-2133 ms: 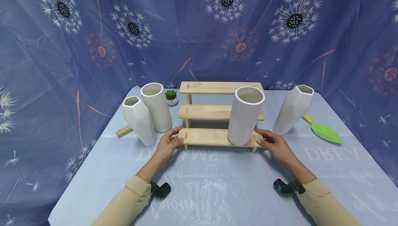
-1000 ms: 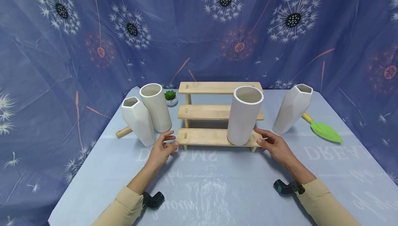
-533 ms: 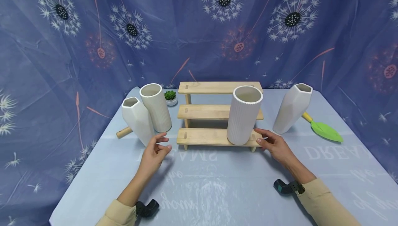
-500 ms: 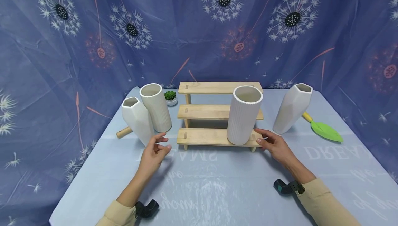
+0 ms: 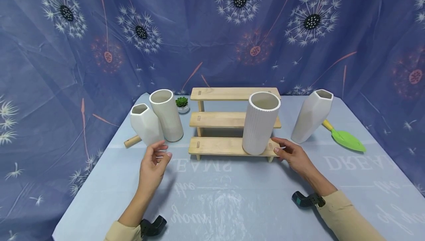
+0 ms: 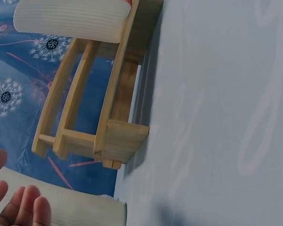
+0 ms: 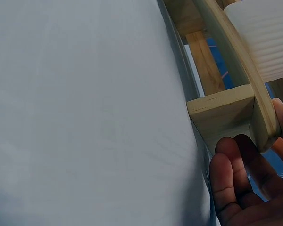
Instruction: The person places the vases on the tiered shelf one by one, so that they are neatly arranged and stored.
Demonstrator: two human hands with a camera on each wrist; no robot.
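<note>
A three-step wooden display stand [image 5: 216, 145] stands mid-table, with a white ribbed vase [image 5: 260, 126] upright on the right part of its lowest step. My right hand [image 5: 295, 156] grips that step's right end; in the right wrist view the thumb lies above the board and the fingers [image 7: 224, 174] curl below it. Left of the stand, my left hand [image 5: 151, 169] holds nothing, its fingers loosely bent. It is just in front of a white faceted vase [image 5: 146, 123] and hides that vase's foot. Contact between them cannot be made out.
Behind the left faceted vase is another ribbed vase [image 5: 168, 115], near a small potted succulent [image 5: 182, 102] and a wooden handle [image 5: 132, 141]. On the right are a second faceted vase [image 5: 312, 117] and a green trowel [image 5: 346, 139]. A patterned blue cloth [image 5: 199, 31] hangs behind.
My left hand has let go of the stand's left end and moved left, to the front of the faceted vase. The right hand stays on the stand; the vases have not moved.
</note>
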